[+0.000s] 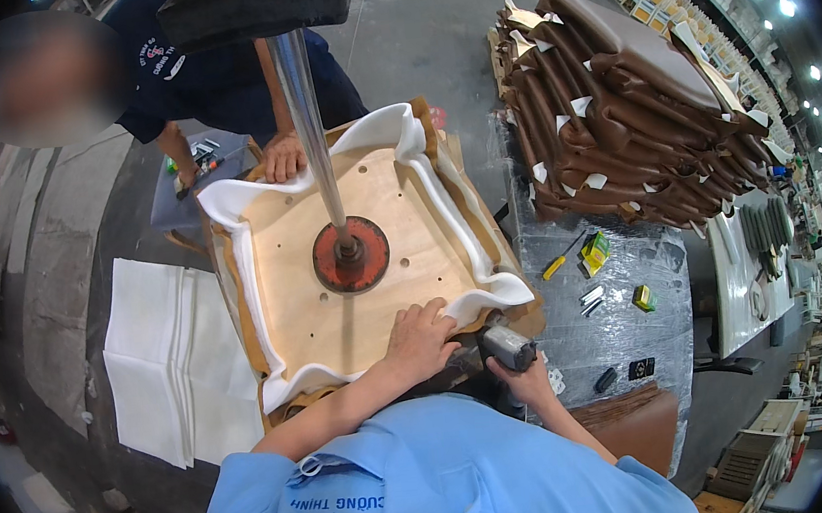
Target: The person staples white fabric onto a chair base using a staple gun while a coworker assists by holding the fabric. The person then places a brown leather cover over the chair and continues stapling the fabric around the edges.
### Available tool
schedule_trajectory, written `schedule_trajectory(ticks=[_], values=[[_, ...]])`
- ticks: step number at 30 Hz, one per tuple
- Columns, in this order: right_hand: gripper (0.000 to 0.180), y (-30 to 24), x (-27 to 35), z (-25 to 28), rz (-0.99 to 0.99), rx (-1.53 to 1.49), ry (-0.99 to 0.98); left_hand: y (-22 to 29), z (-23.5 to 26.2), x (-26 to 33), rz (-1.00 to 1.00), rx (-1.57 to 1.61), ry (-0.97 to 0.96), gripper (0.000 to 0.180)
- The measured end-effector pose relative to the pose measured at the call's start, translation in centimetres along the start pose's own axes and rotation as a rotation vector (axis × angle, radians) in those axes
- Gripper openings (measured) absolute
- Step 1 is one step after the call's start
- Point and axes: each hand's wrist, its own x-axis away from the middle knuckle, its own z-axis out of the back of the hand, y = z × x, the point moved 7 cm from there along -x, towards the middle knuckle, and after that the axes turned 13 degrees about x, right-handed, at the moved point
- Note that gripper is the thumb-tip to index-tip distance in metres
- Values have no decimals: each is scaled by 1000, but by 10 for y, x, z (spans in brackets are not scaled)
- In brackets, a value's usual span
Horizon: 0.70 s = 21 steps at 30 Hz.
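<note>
A square plywood panel (283, 259) lies flat, with white foam padding (448, 215) turned up around its edges and brown material (487, 219) outside it. A round red press foot (336, 281) on a metal rod bears on the panel's middle. At the near edge my left hand (419, 343) has its fingers curled over the padding, gripping it. My right hand (530, 381) is wrapped around a grey staple gun (510, 348), its nose at the near right corner of the padding. A co-worker's hand (284, 157) rests on the far edge of the padding.
White sheets (158, 350) lie to the left. A tall stack of brown upholstered covers (614, 108) stands at the far right. On the plastic-covered table (569, 251) are a yellow screwdriver (555, 267), staple strips (591, 298) and small yellow-green boxes (595, 255). The co-worker's other hand (187, 173) holds a tool.
</note>
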Motion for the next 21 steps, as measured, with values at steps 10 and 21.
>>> schedule_trajectory(ticks=[10, 21], values=[[63, 1, -5, -4, -36, -11, -50, 1, -15, -2, 6, -173, -78, 22], [61, -8, -7, 1, 83, 146, 35, -5, -11, -6, -33, -127, -52, 18]])
